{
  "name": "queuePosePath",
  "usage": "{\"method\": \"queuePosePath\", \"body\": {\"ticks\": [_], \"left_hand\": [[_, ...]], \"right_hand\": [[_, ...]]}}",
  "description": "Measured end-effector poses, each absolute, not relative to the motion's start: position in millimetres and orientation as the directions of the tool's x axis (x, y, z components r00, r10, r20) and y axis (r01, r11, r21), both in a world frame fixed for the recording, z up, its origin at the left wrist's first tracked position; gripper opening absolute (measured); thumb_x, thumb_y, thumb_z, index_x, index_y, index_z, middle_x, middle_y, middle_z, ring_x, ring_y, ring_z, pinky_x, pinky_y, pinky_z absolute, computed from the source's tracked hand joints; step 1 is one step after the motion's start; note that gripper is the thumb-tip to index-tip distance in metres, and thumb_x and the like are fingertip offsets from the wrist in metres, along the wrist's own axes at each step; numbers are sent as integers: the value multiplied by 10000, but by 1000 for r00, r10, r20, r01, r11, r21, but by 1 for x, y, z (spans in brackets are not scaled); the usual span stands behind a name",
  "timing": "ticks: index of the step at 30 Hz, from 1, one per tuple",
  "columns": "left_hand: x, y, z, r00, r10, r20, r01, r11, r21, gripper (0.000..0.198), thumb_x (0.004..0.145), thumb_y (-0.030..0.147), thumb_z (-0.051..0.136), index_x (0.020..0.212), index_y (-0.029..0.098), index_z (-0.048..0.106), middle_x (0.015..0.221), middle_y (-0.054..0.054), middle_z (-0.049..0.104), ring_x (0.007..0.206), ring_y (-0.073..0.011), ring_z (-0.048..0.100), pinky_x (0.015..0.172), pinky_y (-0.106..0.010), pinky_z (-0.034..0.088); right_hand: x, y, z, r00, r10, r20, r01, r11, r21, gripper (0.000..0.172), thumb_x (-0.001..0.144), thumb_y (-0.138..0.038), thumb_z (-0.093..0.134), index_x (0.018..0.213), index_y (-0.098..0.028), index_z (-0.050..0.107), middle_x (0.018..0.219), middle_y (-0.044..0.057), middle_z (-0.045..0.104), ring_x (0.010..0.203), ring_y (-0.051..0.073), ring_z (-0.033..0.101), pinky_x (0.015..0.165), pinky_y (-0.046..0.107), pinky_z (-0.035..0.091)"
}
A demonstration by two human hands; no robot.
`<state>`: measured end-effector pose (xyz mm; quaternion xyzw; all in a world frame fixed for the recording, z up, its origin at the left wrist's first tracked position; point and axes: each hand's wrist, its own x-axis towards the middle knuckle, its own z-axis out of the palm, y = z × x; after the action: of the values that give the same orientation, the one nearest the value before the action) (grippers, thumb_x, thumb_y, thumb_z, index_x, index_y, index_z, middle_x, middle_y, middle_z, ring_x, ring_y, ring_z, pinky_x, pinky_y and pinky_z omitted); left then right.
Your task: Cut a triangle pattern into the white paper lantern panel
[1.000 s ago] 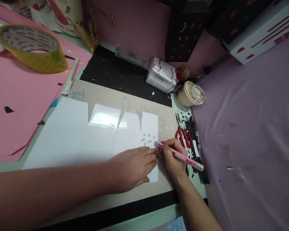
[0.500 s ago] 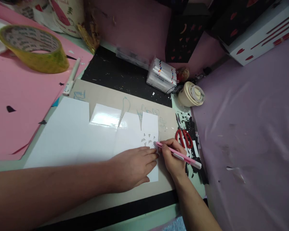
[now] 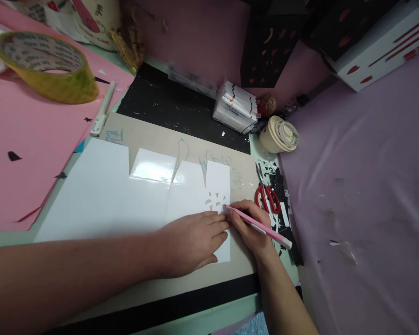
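Observation:
My left hand (image 3: 197,242) lies flat on a white sheet of card (image 3: 143,204), its fingers stretched toward the right edge. In my right hand (image 3: 253,223) is a slim pink craft knife (image 3: 256,223), held like a pen. Its tip touches the card close to the right edge, just above my left fingertips. Several small triangular and angular holes (image 3: 216,200) are cut through the card beside the tip. Flaps divided by slits form the card's top side. The card rests on a beige board (image 3: 242,179) marked with blue-green pen lines.
Red-handled scissors (image 3: 267,197) lie among black and white paper scraps right of the board. Behind stand a marker box (image 3: 235,107) and a cream tub (image 3: 277,135). Yellow tape (image 3: 45,67) and a white pen (image 3: 104,109) lie at left on pink paper (image 3: 31,163).
The craft knife's tip stays at nearly the same spot while my right hand and the knife's rear end tilt slightly lower. My left hand keeps its place on the card. The view shifts slightly.

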<state>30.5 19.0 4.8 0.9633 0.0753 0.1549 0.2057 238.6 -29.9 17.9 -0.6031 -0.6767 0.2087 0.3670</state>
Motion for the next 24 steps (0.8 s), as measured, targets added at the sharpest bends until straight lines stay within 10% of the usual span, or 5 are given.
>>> {"method": "queuePosePath", "body": {"ticks": [24], "left_hand": [[31, 20, 9, 940, 214, 264, 88, -904, 419, 434, 920, 380, 576, 1237, 85, 607, 1333, -140, 621, 1310, -270, 508, 1139, -381, 343]], "right_hand": [[251, -26, 6, -130, 940, 315, 666, 319, -675, 136, 854, -121, 652, 834, -238, 586, 716, -10, 661, 642, 142, 632, 579, 265, 482]]}}
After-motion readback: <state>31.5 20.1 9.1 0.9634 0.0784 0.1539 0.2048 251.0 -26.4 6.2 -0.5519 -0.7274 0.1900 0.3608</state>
